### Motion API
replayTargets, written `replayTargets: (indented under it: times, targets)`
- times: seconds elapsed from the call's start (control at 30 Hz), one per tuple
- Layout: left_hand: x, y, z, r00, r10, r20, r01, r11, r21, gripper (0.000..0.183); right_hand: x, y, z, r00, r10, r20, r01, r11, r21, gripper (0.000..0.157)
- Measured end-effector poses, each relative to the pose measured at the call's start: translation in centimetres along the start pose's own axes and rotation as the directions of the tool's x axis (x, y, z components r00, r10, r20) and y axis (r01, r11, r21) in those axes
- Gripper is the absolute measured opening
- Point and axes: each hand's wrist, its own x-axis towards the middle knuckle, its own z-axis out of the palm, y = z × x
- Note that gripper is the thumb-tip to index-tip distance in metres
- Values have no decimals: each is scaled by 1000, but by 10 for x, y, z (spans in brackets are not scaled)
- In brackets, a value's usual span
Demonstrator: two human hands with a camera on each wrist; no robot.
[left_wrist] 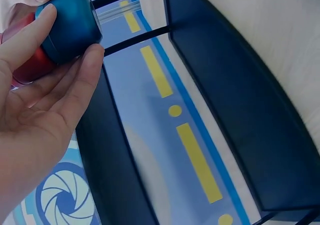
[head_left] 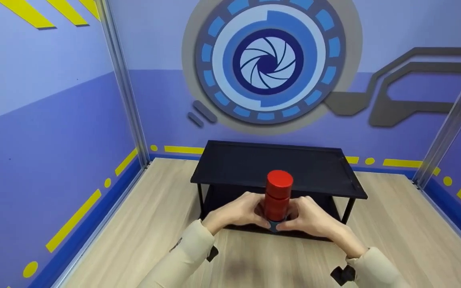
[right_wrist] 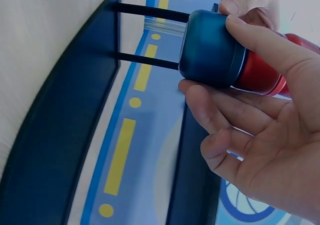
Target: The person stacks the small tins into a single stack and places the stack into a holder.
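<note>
Upright in both hands is a stack of shiny metal canisters, the red ones (head_left: 279, 188) on top and a dark blue canister (left_wrist: 72, 25) at the bottom. My left hand (head_left: 246, 210) grips the lower part from the left, its thumb on the blue canister. From the other side my right hand (head_left: 310, 218) holds it too, with its thumb near the seam between the red canister (right_wrist: 257, 72) and the blue one. The thumbs come close together on the near side. In the head view the hands hide most of the blue canister.
A black two-tier rack (head_left: 270, 164) stands on the wooden table (head_left: 166, 208) just beyond the hands. Its lower shelf (left_wrist: 235, 100) lies below the canisters. Blue-purple printed panels (head_left: 46, 132) wall the table in, with metal posts (head_left: 122, 76) at the corners.
</note>
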Motion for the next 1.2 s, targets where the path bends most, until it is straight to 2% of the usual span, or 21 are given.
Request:
replayTargets:
  times: [0.23, 0.7, 1.0, 1.2]
  targets:
    - [4, 7, -17, 1000, 25, 10, -25, 1000, 16, 45, 7, -10, -14, 1000, -9, 0, 9, 1000, 4, 40]
    - [22, 18, -45, 1000, 3, 24, -4, 999, 40, 48, 22, -18, -39, 1000, -9, -13, 9, 1000, 15, 45]
    - [35, 17, -61, 1000, -13, 5, 13, 1000, 23, 48, 38, -16, -53, 999, 19, -31, -17, 999, 50, 45]
    - [44, 14, -67, 1000, -10, -15, 10, 1000, -4, 48, 47, -9, -61, 998, 33, -52, -31, 999, 31, 45]
